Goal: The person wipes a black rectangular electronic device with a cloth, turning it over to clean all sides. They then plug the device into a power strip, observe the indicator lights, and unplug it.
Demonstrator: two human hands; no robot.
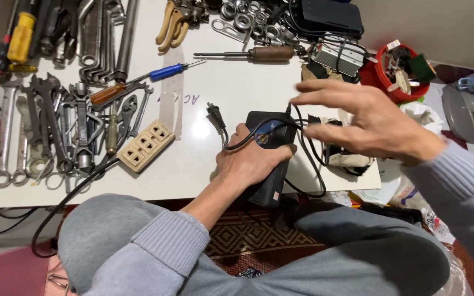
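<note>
From the head camera, the left hand grips a black power adapter that lies at the near edge of the white counter. Its black cable loops beside it. The right hand hovers just above with fingers spread wide, holding nothing. A beige socket strip lies to the left.
</note>
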